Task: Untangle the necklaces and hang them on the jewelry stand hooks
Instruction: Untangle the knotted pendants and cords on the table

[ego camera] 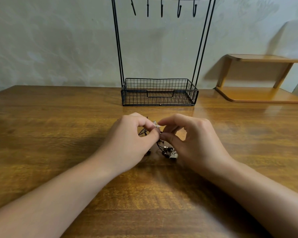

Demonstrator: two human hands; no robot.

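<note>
A tangle of black-cord necklaces (163, 148) with dark beads and small silver pendants lies on the wooden table, partly hidden between my hands. My left hand (131, 141) pinches the cords near a silver pendant (156, 124) with thumb and forefinger. My right hand (193, 140) pinches the same tangle from the other side, its fingers curled over it. Behind them stands the black wire jewelry stand (159, 91). Its hooks (162, 7) hang bare along the top bar.
The stand's wire basket base (195, 95) holds nothing. A small wooden shelf unit (258, 95) sits at the back right against the pale wall. The brown table (58, 134) reaches to the left and toward me.
</note>
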